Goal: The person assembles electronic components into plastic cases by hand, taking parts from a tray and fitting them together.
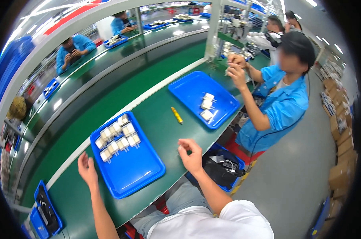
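Note:
A blue tray point(138, 173) lies on the green worktable between my two hands. Several white charger plugs point(117, 133) with metal prongs sit in its far half, in rough rows; the near half shows bare blue plastic. My left hand point(87, 169) is just off the tray's left side, fingers loosely bent and apart, holding nothing. To the right of the tray, my right hand point(191, 155) hovers over the table edge with its thumb and fingers apart and no object visible in it. A yellow pen-like tool point(177, 115) lies beyond my right hand.
A second blue tray point(202, 85) with a few plugs lies farther right, beside a co-worker in blue point(274, 95) handling something small. A blue bin point(240, 163) with cables sits below the table edge. An open blue case point(47, 211) is at lower left.

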Available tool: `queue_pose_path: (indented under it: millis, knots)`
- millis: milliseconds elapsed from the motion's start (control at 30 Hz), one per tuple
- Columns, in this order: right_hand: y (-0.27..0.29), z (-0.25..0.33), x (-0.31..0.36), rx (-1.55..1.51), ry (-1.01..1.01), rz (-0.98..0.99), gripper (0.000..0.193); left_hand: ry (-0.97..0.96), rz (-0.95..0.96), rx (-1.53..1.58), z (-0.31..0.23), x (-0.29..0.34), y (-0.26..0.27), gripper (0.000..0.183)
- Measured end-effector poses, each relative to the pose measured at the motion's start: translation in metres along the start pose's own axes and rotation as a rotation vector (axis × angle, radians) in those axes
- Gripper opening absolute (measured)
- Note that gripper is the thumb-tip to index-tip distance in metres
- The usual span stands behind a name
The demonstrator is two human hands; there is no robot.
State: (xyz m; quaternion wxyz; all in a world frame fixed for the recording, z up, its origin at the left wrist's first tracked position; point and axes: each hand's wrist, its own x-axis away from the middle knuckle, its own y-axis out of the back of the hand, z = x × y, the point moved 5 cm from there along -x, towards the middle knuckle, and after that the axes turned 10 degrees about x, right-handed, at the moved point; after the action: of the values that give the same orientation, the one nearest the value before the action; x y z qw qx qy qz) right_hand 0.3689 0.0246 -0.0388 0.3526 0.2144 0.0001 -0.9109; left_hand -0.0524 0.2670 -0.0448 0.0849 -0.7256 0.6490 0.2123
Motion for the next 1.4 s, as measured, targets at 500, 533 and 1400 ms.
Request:
queue_pose_path:
  millis: [500, 533, 1400]
  knots:
    - [0.102, -0.069, -0.238, 1.248, -0.443, 0.156, 0.076, 0.127, 0.003, 0.188, 0.030, 0.041, 0.016, 0.020]
    - [0.102, -0.074, -0.242, 1.245, -0.487, 0.168, 0.078, 0.118, 0.008, 0.199, 0.029, 0.040, 0.013, 0.020]
    - [0.029, 0.079, -0.070, 0.163, 0.300, -0.027, 0.046, -0.349, 0.018, 0.130, -0.152, 0.098, -0.007, 0.042]
